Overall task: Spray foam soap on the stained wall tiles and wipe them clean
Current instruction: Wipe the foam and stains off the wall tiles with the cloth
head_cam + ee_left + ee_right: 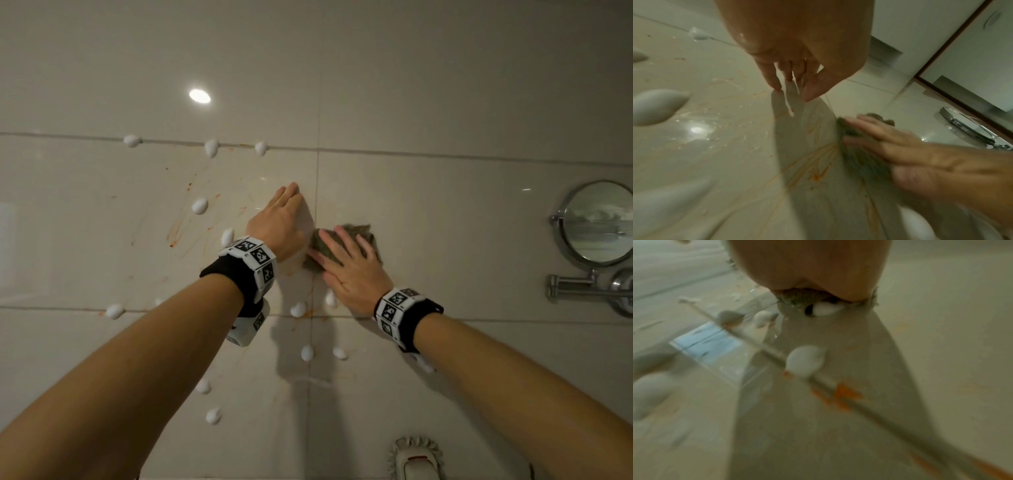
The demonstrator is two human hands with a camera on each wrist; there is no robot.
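- My right hand lies flat with straight, spread fingers on a dark green cloth, pressing it against the wall tiles just right of the upright grout line.
- My left hand is released and grasps nothing; its straight fingertips touch the tile just left of that line, close beside the cloth.
- White foam blobs dot the tiles around both hands: three along the upper grout line, others to the left and below my wrists.
- One blob sits on a grout line with orange stains beside it; another is touching the cloth's lower edge.
- Thin orange streaks cross the tile left of my left hand.
- A round mirror on a metal arm hangs well apart at the right.
- The right wrist view is blurred.
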